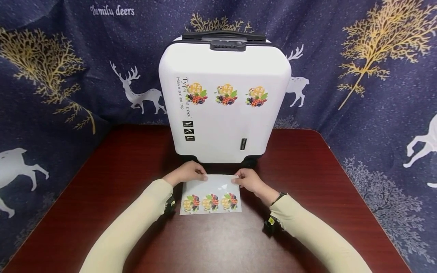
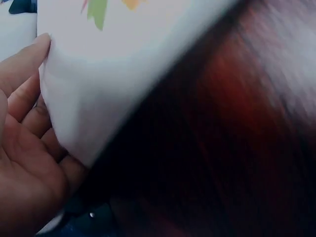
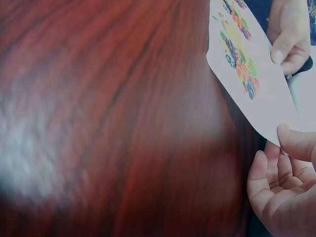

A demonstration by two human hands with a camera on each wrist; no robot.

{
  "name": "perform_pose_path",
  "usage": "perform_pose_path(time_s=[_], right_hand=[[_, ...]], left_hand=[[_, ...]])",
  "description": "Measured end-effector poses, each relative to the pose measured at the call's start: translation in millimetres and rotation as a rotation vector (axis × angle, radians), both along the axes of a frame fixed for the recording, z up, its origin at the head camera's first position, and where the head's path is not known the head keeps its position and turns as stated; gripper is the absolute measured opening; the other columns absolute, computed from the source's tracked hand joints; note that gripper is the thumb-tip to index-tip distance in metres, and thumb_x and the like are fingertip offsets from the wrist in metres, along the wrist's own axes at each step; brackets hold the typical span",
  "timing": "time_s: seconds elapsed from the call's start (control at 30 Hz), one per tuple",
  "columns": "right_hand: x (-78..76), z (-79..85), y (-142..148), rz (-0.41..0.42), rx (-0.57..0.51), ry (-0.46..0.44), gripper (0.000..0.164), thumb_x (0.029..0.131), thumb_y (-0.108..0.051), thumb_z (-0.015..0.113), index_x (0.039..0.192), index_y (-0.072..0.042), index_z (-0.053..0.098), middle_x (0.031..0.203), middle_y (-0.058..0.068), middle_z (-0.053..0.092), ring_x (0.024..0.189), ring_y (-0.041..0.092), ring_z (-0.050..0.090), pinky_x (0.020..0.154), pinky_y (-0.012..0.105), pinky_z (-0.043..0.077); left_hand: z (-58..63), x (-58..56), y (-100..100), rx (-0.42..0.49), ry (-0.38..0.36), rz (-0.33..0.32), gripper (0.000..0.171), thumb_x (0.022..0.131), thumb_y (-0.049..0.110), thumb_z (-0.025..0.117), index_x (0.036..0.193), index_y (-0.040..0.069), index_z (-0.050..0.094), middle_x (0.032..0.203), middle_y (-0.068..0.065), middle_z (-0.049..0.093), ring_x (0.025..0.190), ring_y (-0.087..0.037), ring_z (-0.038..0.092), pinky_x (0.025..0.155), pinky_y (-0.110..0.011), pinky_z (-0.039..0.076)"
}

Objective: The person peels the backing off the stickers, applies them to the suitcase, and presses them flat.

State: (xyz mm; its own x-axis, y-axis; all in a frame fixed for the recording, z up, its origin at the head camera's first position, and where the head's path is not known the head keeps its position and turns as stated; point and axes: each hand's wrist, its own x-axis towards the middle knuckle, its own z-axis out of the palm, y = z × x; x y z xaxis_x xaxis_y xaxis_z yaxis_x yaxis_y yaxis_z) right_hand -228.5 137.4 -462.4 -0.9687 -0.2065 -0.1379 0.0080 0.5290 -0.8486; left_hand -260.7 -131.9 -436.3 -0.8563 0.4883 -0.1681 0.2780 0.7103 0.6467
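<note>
Between both hands is a white sticker sheet (image 1: 211, 187) with a row of three fruit stickers along its near edge. My left hand (image 1: 189, 172) pinches the sheet's far left corner, thumb on top and fingers beneath. At the far right corner my right hand (image 1: 250, 180) pinches it the same way; in the right wrist view the right thumb (image 3: 296, 143) lies on the paper. Just behind the sheet stands a white suitcase (image 1: 218, 129) with three matching fruit stickers (image 1: 227, 94) in a row across its upper front.
The suitcase rests upright on a dark red wooden table (image 1: 300, 170), its black handle (image 1: 223, 36) on top. Printed lettering runs down its left side. A dark blue cloth (image 1: 317, 94) with deer and gold trees hangs behind. Both wrists wear black straps.
</note>
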Motion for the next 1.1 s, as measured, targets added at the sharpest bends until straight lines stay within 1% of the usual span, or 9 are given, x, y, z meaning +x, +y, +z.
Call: perform_pose_path(time_s=[0.1,0.2,0.3,0.4,0.53,0.63,0.83,0.9,1.1], right_hand=[[-1.4,2.2,4,-0.009,0.025,0.013,0.015,0.092,-0.005,0.071,0.099,0.007,0.069,0.083,0.012,0.069,0.075,0.013,0.061,0.067,0.027,0.055],[-1.6,5.2,9,-0.017,0.029,0.024,0.015,0.093,-0.005,0.070,0.100,0.008,0.068,0.082,0.012,0.068,0.075,0.013,0.060,0.067,0.027,0.056],[-2.1,7.5,14,-0.030,0.029,0.028,0.015,0.093,-0.005,0.070,0.100,0.009,0.068,0.082,0.012,0.067,0.075,0.013,0.060,0.068,0.027,0.056],[-2.7,9.0,18,-0.039,0.032,0.032,0.015,0.093,-0.006,0.070,0.100,0.008,0.068,0.080,0.008,0.065,0.073,0.013,0.058,0.066,0.025,0.053],[-2.9,10.9,24,-0.045,0.047,0.030,0.015,0.093,-0.007,0.070,0.100,0.007,0.069,0.074,0.003,0.060,0.069,0.014,0.053,0.061,0.024,0.046],[-3.3,11.5,27,-0.053,0.061,0.031,0.016,0.094,-0.007,0.070,0.100,0.007,0.069,0.074,0.002,0.059,0.068,0.014,0.051,0.060,0.024,0.044],[-4.8,12.1,31,-0.072,0.054,0.041,0.017,0.094,-0.007,0.069,0.101,0.008,0.069,0.081,0.008,0.066,0.071,0.014,0.052,0.062,0.023,0.045],[-5.0,12.2,32,-0.074,0.053,0.045,0.017,0.094,-0.007,0.069,0.101,0.008,0.069,0.082,0.009,0.067,0.071,0.014,0.053,0.062,0.023,0.045],[-5.0,12.4,33,-0.085,0.070,0.033,0.016,0.095,-0.009,0.069,0.100,0.007,0.069,0.083,0.009,0.066,0.073,0.015,0.054,0.063,0.023,0.045]], left_hand=[[0.2,-0.7,-8,0.018,-0.029,0.016,0.025,0.091,0.022,0.075,0.105,0.002,0.078,0.107,-0.015,0.076,0.091,-0.018,0.067,0.082,-0.031,0.056],[2.0,-0.7,-13,0.052,-0.088,0.045,0.027,0.092,0.023,0.074,0.108,0.001,0.077,0.110,-0.015,0.075,0.092,-0.017,0.066,0.081,-0.030,0.055],[1.9,0.0,-20,0.119,-0.181,0.088,0.032,0.093,0.023,0.072,0.116,0.000,0.074,0.109,-0.014,0.075,0.086,-0.013,0.062,0.073,-0.026,0.054],[-1.4,-0.1,-28,0.226,-0.292,0.119,0.040,0.096,0.020,0.068,0.125,-0.006,0.067,0.102,-0.011,0.074,0.079,-0.011,0.061,0.069,-0.025,0.054],[-7.3,-0.7,-39,0.348,-0.439,0.131,0.048,0.099,0.018,0.063,0.134,-0.014,0.054,0.093,-0.003,0.073,0.078,-0.010,0.065,0.076,-0.025,0.058],[-10.6,0.8,-45,0.385,-0.519,0.119,0.050,0.100,0.018,0.061,0.135,-0.016,0.049,0.095,-0.003,0.074,0.083,-0.010,0.069,0.081,-0.026,0.060],[-16.9,5.8,-49,0.408,-0.598,0.109,0.050,0.100,0.015,0.060,0.136,-0.018,0.049,0.118,-0.022,0.074,0.095,-0.015,0.075,0.085,-0.029,0.061],[-18.4,6.7,-49,0.407,-0.611,0.107,0.049,0.100,0.014,0.061,0.135,-0.018,0.050,0.119,-0.023,0.074,0.096,-0.015,0.075,0.085,-0.030,0.062],[-18.4,8.4,-44,0.395,-0.626,0.114,0.039,0.099,0.011,0.062,0.127,-0.015,0.057,0.112,-0.016,0.076,0.094,-0.015,0.075,0.084,-0.030,0.062]])
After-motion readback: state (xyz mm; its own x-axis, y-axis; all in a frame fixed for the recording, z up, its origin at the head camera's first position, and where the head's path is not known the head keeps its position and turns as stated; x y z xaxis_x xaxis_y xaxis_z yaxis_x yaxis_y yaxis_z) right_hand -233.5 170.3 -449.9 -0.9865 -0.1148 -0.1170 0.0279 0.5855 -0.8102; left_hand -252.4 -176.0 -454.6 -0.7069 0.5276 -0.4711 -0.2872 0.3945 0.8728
